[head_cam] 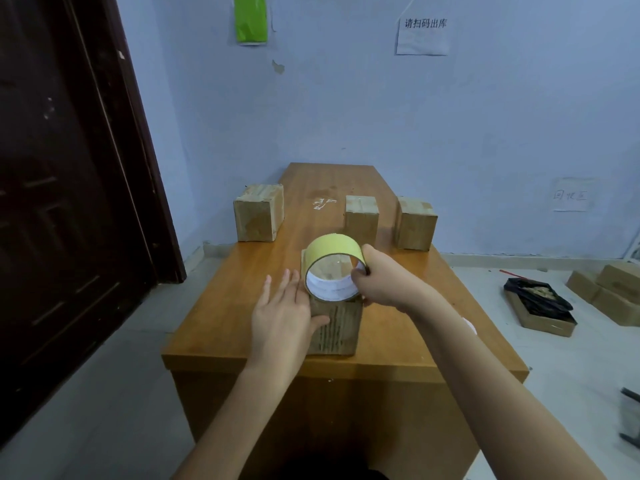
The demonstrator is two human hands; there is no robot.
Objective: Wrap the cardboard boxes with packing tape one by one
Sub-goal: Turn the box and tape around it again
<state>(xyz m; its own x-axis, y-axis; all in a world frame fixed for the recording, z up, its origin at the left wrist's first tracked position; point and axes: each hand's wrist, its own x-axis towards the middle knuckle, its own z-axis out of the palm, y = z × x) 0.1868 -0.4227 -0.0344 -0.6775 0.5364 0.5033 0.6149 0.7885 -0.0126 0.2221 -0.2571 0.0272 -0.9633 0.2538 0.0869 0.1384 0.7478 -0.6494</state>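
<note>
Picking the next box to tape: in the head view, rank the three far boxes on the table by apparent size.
1. Left box, largest.
2. Right box.
3. Middle box, narrowest.

The right and middle look close, and their distances from the camera differ slightly, so that order is unsure.

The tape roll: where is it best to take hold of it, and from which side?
Take the tape roll by its right rim, coming from the right, as the right hand does now: it stands on edge on the box, its open core facing the person, so the rim can be pinched.
</note>
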